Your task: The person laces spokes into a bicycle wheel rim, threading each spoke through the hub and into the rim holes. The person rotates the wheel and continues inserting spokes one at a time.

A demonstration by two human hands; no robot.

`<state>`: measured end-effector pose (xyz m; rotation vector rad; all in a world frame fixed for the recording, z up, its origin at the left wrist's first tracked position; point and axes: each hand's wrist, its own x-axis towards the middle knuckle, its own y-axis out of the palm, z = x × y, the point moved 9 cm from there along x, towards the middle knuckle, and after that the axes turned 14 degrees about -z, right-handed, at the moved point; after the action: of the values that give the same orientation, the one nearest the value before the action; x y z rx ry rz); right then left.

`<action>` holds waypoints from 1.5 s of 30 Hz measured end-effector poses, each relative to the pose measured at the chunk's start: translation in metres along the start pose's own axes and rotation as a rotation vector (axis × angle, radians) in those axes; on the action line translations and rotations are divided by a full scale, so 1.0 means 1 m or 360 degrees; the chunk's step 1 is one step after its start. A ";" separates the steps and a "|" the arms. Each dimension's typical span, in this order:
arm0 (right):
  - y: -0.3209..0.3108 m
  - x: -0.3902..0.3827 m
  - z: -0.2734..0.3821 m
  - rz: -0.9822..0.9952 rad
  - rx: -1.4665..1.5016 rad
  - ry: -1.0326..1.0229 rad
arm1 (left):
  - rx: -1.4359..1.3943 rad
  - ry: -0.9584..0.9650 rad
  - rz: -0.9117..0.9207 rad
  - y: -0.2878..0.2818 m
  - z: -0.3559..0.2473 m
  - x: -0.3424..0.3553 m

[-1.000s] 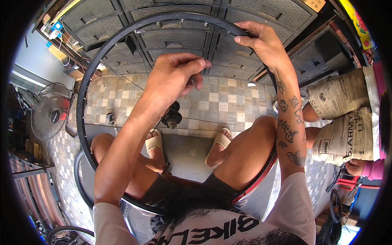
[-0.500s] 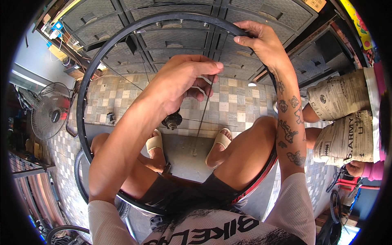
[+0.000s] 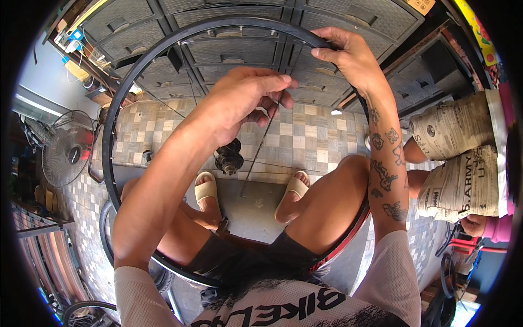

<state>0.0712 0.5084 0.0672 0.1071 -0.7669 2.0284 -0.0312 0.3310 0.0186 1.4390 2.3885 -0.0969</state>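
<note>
A black bicycle wheel rim [image 3: 218,23] stands around my legs, its lower part across my lap. At its upper right my right hand [image 3: 346,52] is closed on it, thumb on the inner side. My left hand [image 3: 256,98] is inside the hoop, fingers curled around a thin dark spoke [image 3: 261,143] that slants down and left. Beside the spoke's lower part, below my left wrist, hangs a black hub [image 3: 229,158]. A few thin spokes run between hub and rim; my left forearm hides some of them.
Dark drawer cabinets [image 3: 229,52] line the far side. A standing fan [image 3: 71,152] is at the left. Another person in patterned shorts [image 3: 457,128] is close on the right. My sandalled feet [image 3: 206,188] rest on a grey mat over the tiled floor.
My left hand has shifted slightly, and the spoke's lower end has swung left toward the hub. More of the hub shows now. My right hand stays on the rim.
</note>
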 end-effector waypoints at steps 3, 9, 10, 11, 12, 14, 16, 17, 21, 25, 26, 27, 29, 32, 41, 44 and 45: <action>0.000 -0.001 0.001 -0.0004 -0.0013 0.0016 | 0.0027 0.0019 -0.0022 0.000 0.000 0.004; 0.001 0.000 -0.002 0.0023 0.0013 0.0020 | 0.0192 0.0027 -0.0164 -0.010 0.006 0.007; 0.002 0.001 -0.003 0.0028 0.0021 0.0009 | 0.0180 0.0038 -0.0175 -0.011 0.007 0.006; 0.003 0.002 -0.003 0.0033 0.0028 -0.0002 | 0.0174 0.0053 -0.0187 -0.012 0.008 0.005; 0.004 0.002 -0.002 0.0029 0.0026 -0.0025 | 0.0174 0.0069 -0.0201 -0.013 0.010 0.005; 0.001 -0.001 0.013 -0.0192 -0.0061 -0.0257 | 0.0203 0.0143 -0.0240 -0.015 0.011 0.005; -0.007 -0.009 0.031 -0.0516 -0.0182 -0.0443 | 0.0190 0.0206 -0.0273 -0.016 0.012 0.005; -0.011 -0.022 0.039 -0.0725 -0.0254 -0.0503 | 0.0160 0.0228 -0.0285 -0.016 0.013 0.006; 0.032 -0.061 0.002 -0.0354 0.0350 0.0424 | 0.0057 0.0231 -0.0316 -0.016 0.019 0.008; 0.077 -0.068 -0.027 -0.0318 0.1536 0.1168 | 0.0015 0.0232 -0.0311 -0.016 0.022 0.009; 0.078 -0.062 -0.029 -0.0351 0.1624 0.1127 | 0.0009 0.0224 -0.0302 -0.015 0.023 0.009; 0.080 -0.056 -0.031 -0.0385 0.1696 0.1098 | 0.0007 0.0220 -0.0311 -0.017 0.023 0.008; 0.085 -0.052 -0.040 -0.0497 0.1799 0.1160 | -0.0014 0.0199 -0.0293 -0.016 0.025 0.007; 0.093 -0.050 -0.043 -0.0490 0.1850 0.1201 | -0.0035 0.0192 -0.0180 -0.012 0.024 0.004; 0.094 -0.049 -0.045 -0.0473 0.1841 0.1167 | 0.0095 0.0205 -0.0372 -0.023 0.019 0.001; 0.094 -0.051 -0.047 -0.0480 0.1823 0.1194 | 0.0056 0.0149 -0.0157 -0.018 0.022 0.004; 0.093 -0.051 -0.047 -0.0478 0.1823 0.1196 | 0.0016 0.0122 -0.0104 -0.017 0.024 0.003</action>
<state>0.0355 0.4619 -0.0331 0.0861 0.8594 1.7636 -0.0408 0.3202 -0.0072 1.3930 2.5006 -0.0709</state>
